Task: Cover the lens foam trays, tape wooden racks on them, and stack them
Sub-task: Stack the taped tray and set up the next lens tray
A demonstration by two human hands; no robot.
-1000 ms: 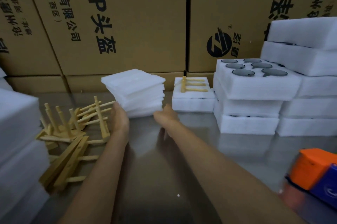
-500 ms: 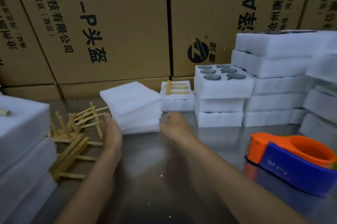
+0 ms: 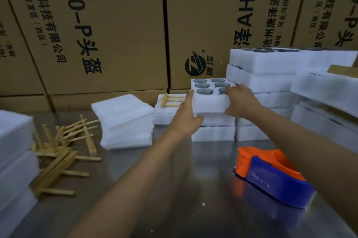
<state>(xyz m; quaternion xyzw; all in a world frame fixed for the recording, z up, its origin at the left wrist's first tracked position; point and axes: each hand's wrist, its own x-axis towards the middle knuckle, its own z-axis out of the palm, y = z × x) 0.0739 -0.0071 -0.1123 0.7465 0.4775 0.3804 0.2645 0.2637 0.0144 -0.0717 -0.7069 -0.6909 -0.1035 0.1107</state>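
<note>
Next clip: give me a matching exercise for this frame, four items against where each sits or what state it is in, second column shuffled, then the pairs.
Things:
1. Orange and blue plastic tape dispenser
2. Loose pale wooden racks
3. White foam tray with round lens pockets
4. Pile of thin white foam sheets

Places or states:
A. Jumbled heap on the table's left
B. Top of a short stack, a hand at each side
C. Near right on the steel table
D. Between the rack heap and the tray stacks

Pairs: 1-C, 2-A, 3-B, 4-D
</note>
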